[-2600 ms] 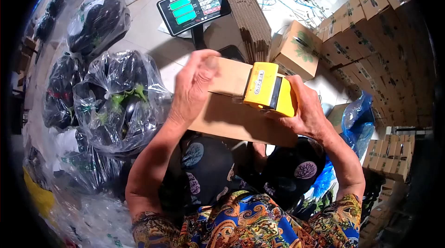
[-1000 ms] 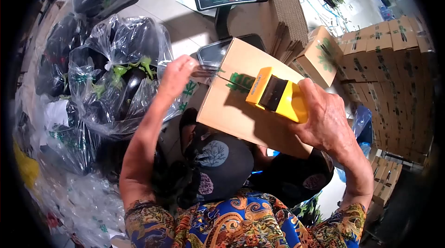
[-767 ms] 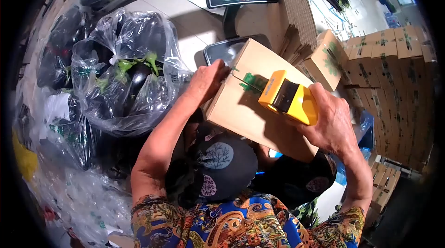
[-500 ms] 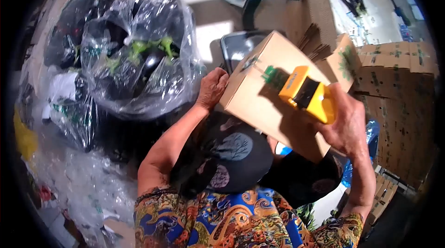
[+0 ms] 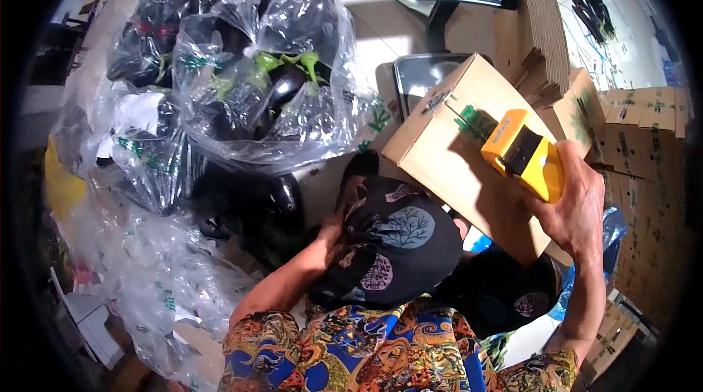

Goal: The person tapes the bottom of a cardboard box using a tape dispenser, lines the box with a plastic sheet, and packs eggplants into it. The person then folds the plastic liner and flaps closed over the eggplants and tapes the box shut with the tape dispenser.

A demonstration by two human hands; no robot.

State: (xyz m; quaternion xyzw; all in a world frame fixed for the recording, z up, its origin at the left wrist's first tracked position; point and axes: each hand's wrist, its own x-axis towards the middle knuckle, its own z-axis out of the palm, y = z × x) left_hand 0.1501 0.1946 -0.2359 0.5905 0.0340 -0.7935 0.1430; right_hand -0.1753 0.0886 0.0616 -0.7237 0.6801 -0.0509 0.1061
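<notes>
Head view: one yellow tape dispenser [image 5: 523,154], gripped in the right hand [image 5: 577,205], on or just above one cardboard box [image 5: 454,161] to that hand's left; left hand hidden, grip not to be told. Box top shut, probable tape [image 5: 437,101] on the end farthest from the right hand, nearer stretch seemingly untaped. Stacked boxes [image 5: 644,191], right of the right hand, apparently finished; bagged eggplants [image 5: 287,88], left-hand side, unboxed.
</notes>
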